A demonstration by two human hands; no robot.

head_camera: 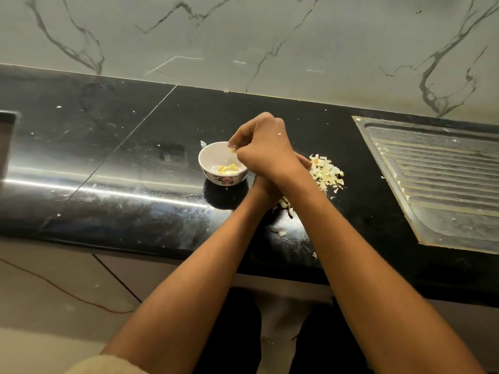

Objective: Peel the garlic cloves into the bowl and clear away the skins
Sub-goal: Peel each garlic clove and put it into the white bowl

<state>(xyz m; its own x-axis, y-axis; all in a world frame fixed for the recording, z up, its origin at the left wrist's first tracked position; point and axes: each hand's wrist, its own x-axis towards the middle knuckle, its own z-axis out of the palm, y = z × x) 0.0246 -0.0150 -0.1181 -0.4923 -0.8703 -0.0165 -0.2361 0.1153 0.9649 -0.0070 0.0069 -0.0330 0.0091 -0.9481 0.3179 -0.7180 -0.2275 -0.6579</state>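
A small white bowl (226, 181) with a flower pattern stands on the black counter and holds several peeled yellow cloves (227, 168). My right hand (260, 143) is over the bowl's right rim, with its fingers curled and pinching a peeled garlic clove (231, 150). My left arm crosses beneath the right wrist. Most of my left hand (304, 161) is hidden under it, next to the pile of skins (327, 172). A few unpeeled cloves (286, 205) lie on the counter under my forearms.
A steel sink drainboard (437, 179) takes up the counter's right side. A marble wall runs along the back. Loose bits of skin (282, 233) lie near the counter's front edge. A dark cutout (6, 141) is at the far left.
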